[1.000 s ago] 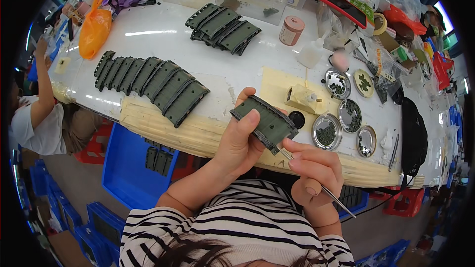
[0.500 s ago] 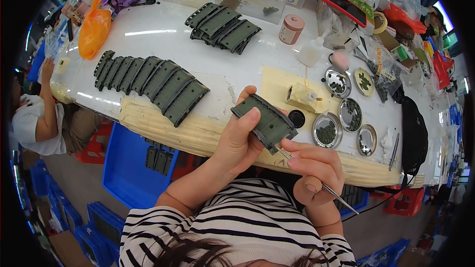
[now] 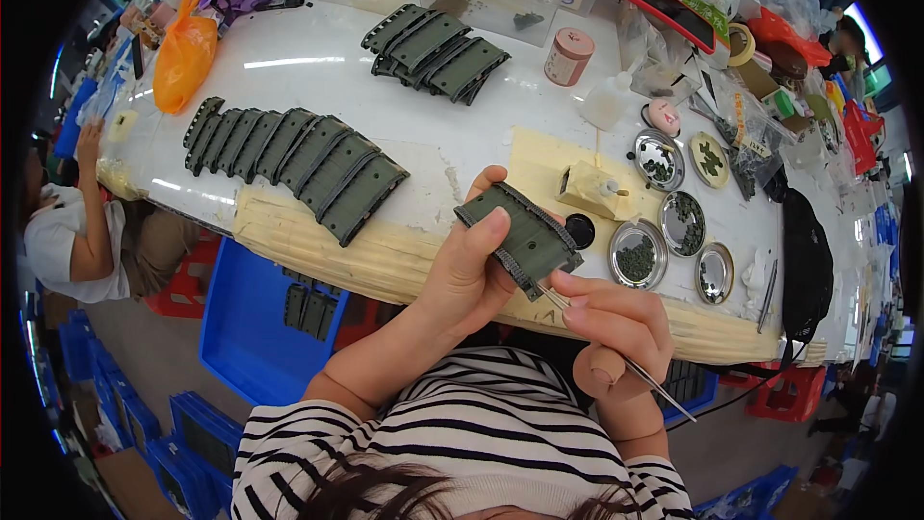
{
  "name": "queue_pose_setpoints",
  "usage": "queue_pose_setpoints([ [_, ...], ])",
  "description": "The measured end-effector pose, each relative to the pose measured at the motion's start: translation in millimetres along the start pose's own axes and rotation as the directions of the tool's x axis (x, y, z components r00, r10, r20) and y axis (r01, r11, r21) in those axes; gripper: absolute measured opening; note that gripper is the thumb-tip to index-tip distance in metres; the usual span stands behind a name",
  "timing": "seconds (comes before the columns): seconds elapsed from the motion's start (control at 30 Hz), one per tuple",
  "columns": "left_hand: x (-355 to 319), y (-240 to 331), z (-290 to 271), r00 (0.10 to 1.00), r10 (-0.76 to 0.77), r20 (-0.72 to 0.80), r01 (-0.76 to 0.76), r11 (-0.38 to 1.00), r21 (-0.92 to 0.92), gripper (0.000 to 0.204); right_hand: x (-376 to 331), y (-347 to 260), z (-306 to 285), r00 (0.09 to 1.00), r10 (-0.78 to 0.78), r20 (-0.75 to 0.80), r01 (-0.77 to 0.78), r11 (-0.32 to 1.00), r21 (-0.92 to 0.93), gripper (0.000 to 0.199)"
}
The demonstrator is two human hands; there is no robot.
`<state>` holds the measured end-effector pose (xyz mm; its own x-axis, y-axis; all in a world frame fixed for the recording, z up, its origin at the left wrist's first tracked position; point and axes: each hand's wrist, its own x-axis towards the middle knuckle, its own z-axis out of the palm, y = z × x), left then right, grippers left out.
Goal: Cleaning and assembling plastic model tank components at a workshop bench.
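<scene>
My left hand [image 3: 469, 265] grips a dark green curved plastic panel [image 3: 523, 236] with ridged edges, thumb on its face and fingers behind. Pinched in my right hand [image 3: 621, 323] is a pair of metal tweezers [image 3: 652, 382], its tips at the panel's lower edge. Whether the tips hold a small part is too small to tell. Past the panel are a black round cap [image 3: 579, 230] and a tape-wrapped block [image 3: 589, 188] with a small nozzle or brush standing in it. Round metal dishes of tiny green parts, one of them [image 3: 637, 255] nearest my right hand, stand to the right.
A row of similar green panels [image 3: 298, 162] lies on the left, with another stack [image 3: 433, 53] farther back. A pink jar [image 3: 569, 56], a white squeeze bottle [image 3: 608, 101] and spare tweezers [image 3: 767, 296] stand or lie about. Below the table edge is a blue bin [image 3: 252, 327]. A person [image 3: 82, 231] sits at left.
Both hands and the panel have shifted very slightly to the right. The tweezers' tips stay at the panel's lower edge, and my grip on both things is the same.
</scene>
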<state>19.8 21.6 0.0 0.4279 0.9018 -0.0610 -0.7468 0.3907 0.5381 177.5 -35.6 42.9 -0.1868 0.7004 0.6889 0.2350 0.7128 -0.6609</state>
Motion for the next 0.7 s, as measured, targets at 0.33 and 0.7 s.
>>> queue_pose_setpoints([
  [0.33, -1.1, -0.5, -0.6, 1.000, -0.017, -0.018, 0.017, 1.000, -0.002, 0.056, -2.3, -1.3, -1.0, 1.000, 0.010, 0.019, -0.009, 0.999, -0.036, 0.025],
  [0.7, -0.5, -1.2, -2.4, 1.000, -0.024, -0.006, 0.024, 1.000, 0.016, 0.054, -1.8, -1.6, -2.3, 1.000, 0.020, 0.023, -0.020, 1.000, -0.006, 0.030],
])
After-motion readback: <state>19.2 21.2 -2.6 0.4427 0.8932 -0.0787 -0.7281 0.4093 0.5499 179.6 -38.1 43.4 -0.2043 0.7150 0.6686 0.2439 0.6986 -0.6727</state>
